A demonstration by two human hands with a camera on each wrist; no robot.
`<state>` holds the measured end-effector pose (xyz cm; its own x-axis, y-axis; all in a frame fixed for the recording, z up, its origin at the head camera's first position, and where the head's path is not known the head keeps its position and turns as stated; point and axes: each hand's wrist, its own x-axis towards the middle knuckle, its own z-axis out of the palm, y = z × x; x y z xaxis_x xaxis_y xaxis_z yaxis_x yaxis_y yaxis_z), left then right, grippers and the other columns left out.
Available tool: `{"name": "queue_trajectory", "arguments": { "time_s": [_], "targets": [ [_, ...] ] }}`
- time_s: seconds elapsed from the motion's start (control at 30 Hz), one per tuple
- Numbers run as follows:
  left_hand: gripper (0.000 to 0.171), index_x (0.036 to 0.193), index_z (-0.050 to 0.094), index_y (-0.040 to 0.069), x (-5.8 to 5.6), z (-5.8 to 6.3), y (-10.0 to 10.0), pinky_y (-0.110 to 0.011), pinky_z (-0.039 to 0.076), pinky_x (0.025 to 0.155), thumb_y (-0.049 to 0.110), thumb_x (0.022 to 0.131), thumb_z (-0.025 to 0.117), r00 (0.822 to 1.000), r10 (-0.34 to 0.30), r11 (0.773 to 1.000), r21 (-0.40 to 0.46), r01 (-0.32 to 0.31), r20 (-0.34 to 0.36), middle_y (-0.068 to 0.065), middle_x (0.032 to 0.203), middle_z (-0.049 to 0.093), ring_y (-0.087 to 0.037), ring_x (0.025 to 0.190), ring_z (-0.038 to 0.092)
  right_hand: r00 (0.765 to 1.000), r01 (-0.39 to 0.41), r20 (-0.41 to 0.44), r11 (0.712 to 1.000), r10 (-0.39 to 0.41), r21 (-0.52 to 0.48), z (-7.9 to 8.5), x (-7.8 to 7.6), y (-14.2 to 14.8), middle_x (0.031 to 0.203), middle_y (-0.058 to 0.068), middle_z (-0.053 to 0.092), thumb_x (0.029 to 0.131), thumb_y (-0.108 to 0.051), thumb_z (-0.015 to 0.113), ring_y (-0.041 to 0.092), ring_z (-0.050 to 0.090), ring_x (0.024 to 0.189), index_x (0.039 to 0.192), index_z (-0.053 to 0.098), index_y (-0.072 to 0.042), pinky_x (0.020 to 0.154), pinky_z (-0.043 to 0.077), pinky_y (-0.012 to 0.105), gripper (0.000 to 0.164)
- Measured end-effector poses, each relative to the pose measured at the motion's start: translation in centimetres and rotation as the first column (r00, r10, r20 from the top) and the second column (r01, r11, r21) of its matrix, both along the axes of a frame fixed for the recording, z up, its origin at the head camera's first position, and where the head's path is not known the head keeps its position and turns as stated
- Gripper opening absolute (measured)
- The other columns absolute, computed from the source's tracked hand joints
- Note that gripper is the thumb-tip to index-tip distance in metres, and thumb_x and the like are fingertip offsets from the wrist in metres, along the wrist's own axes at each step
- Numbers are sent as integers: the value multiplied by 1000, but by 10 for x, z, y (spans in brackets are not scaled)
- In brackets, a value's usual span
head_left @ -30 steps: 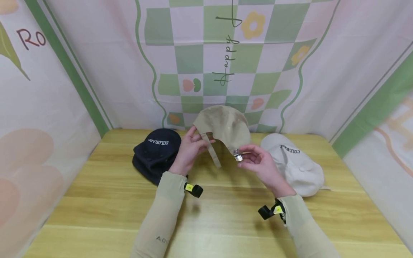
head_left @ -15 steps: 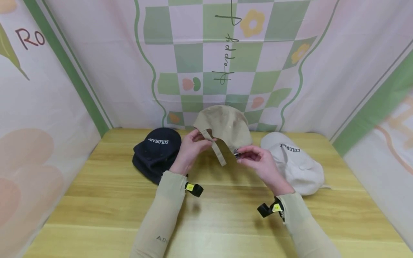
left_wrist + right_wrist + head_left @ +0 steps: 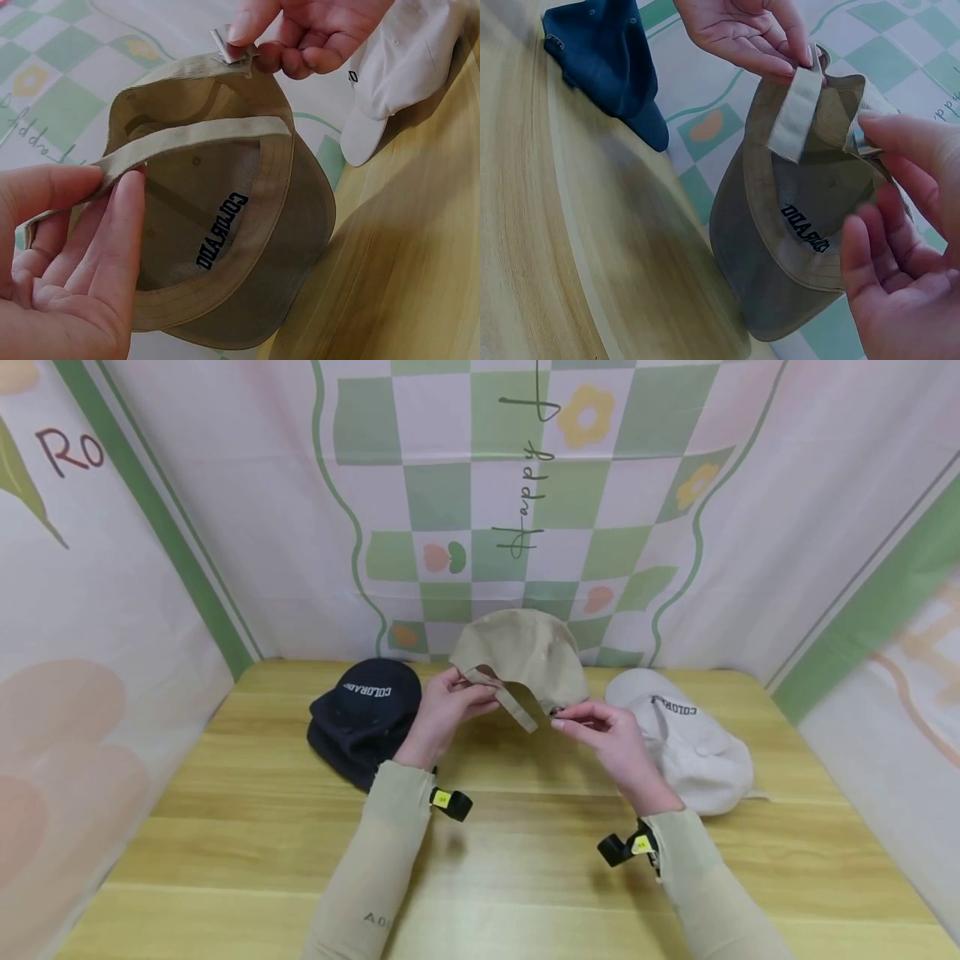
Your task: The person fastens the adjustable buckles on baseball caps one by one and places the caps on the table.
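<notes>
Both hands hold a beige cap (image 3: 521,647) up off the table, its back opening facing me. My left hand (image 3: 447,706) pinches the cap's fabric strap (image 3: 191,136) between thumb and fingers; in the right wrist view the strap's loose end hangs free. With thumb and fingertips my right hand (image 3: 611,735) pinches the metal buckle (image 3: 227,46) at the other side of the opening. Strap end and buckle are apart. Inside the cap, dark lettering (image 3: 223,231) shows in the left wrist view. The buckle is mostly covered by fingers in the head view.
A dark navy cap (image 3: 367,714) lies on the wooden table (image 3: 495,860) to the left. An off-white cap (image 3: 690,752) lies to the right, near my right wrist. Behind the table hangs a patterned cloth (image 3: 506,493).
The strap's free end has swung up and rightward, closer to the buckle. My right hand has turned the buckle, so less of it shows. The other two caps have not moved.
</notes>
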<state>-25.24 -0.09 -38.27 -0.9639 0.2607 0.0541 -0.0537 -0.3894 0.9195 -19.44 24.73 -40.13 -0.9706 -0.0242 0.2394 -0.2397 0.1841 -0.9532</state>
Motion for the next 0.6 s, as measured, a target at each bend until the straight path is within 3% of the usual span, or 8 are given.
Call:
{"name": "queue_trajectory", "arguments": {
  "time_s": [0.23, 0.33, 0.5, 0.6],
  "targets": [
    [23, 118, 62, -6, 0, 0, -1, -36, 60, 82, -11, 96, 63, 1000, -20, 1000, 11, 19, 15, -21, 106, 71, -24, 86, 72, 997, 70, -9, 997, -70, -16, 3, 1, -2, 90, 0, 71, 91, -13, 80, 14, 60, 76, 98, 72, 5, 66, 52, 24, 20],
    [25, 119, 61, -5, 0, -1, -1, -36, 60, 82, -12, 95, 64, 999, -31, 999, 7, 31, 13, -21, 106, 71, -24, 86, 72, 997, 80, 10, 996, -80, -25, 4, 1, -3, 85, 2, 70, 93, -14, 78, 14, 58, 70, 97, 70, 4, 63, 52, 25, 20],
    [27, 120, 60, -4, 0, -2, -2, -37, 59, 83, -13, 94, 64, 998, -68, 998, 12, 68, -15, -21, 104, 72, -26, 87, 73, 999, 44, 29, 997, -42, -61, 5, 0, -4, 89, 8, 71, 97, -12, 73, 15, 64, 74, 101, 62, 4, 67, 55, 25, 19],
    [24, 118, 59, -4, 0, -3, -1, -37, 60, 82, -13, 96, 62, 995, -96, 995, 13, 96, -31, -19, 100, 73, -25, 86, 74, 1000, 14, 24, 996, -12, -86, 4, -1, -3, 92, 7, 72, 99, -10, 69, 17, 67, 82, 113, 58, 3, 73, 57, 27, 22]
  ]
}}
